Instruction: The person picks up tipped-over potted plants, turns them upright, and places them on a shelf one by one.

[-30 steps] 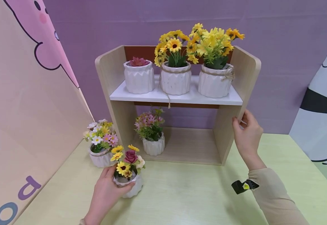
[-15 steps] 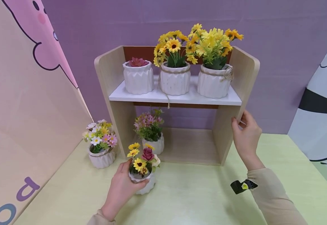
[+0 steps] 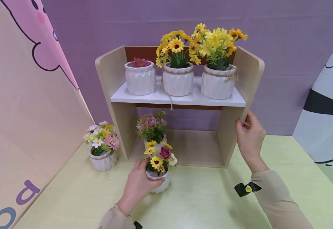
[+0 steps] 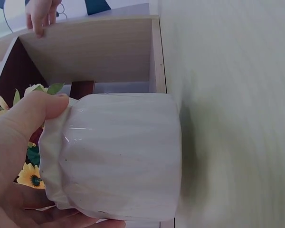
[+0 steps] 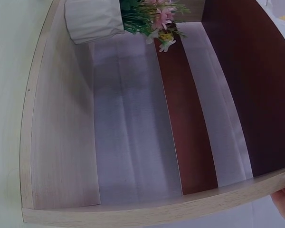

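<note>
My left hand (image 3: 139,185) grips a white fluted flower pot (image 3: 162,188) by its rim, thumb on the near side. The pot holds yellow sunflowers, a dark pink rose and a pale bloom; in the left wrist view the white pot (image 4: 118,152) seems just above the table, its shadow beside it. It is before the lower opening of a two-tier wooden shelf (image 3: 230,136), partly covering a pot of pink flowers (image 3: 151,125) inside. With thumb and fingers, my right hand (image 3: 251,140) pinches the front edge of the shelf's right side panel.
On the white upper board (image 3: 180,101) stand a red succulent pot (image 3: 140,79), a sunflower pot (image 3: 178,81) and a yellow daisy pot (image 3: 218,84). A mixed daisy pot (image 3: 103,160) sits on the table (image 3: 195,197), left of the shelf.
My left hand has carried the sunflower and rose pot rightward and slightly toward the shelf, from beside the mixed daisy pot to before the lower opening. The right hand keeps its hold.
</note>
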`<state>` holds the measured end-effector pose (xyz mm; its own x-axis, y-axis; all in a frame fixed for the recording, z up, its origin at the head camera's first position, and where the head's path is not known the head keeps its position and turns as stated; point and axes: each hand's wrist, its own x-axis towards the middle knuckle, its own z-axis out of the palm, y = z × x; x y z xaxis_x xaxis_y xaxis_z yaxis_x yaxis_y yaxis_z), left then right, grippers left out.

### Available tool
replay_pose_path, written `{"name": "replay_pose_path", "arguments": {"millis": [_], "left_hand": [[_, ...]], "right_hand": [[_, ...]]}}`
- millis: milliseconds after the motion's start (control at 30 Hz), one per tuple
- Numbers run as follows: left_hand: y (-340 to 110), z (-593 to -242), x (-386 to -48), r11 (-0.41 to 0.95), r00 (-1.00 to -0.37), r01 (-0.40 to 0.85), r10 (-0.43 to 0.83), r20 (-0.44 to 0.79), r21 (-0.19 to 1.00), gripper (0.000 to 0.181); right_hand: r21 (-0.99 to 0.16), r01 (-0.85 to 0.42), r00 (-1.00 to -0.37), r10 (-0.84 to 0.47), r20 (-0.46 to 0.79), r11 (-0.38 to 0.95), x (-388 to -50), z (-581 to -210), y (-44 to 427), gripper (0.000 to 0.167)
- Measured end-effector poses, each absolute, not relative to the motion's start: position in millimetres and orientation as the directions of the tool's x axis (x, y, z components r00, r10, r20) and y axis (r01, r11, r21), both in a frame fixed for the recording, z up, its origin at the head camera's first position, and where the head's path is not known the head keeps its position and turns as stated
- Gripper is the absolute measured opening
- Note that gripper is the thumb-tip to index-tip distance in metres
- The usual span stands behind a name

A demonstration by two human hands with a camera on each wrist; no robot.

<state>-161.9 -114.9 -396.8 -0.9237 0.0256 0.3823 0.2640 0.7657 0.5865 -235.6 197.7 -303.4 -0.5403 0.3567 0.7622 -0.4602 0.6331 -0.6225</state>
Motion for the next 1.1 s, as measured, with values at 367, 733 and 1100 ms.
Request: {"name": "replay_pose_path", "arguments": {"millis": [367, 733, 1100], "left_hand": [[-94.4, -394.8, -173.8, 0.741, -0.932, 0.276, 0.051, 0.358, 0.613, 0.084], [-78.4, -388.6, -185.1, 0.738, -0.926, 0.304, 0.082, 0.368, 0.603, 0.083], [-61.2, -384.5, -194.8, 0.719, -0.934, 0.300, 0.088, 0.346, 0.627, 0.085]], "right_hand": [[-0.620, -0.472, -0.541, 0.349, 0.765, 0.627, -236.3, -303.3, 198.5, 0.025], [-0.617, -0.468, -0.536, 0.352, 0.767, 0.633, -237.5, -304.9, 199.2, 0.026], [-0.609, -0.461, -0.530, 0.350, 0.772, 0.645, -237.6, -306.0, 199.2, 0.024]]}}
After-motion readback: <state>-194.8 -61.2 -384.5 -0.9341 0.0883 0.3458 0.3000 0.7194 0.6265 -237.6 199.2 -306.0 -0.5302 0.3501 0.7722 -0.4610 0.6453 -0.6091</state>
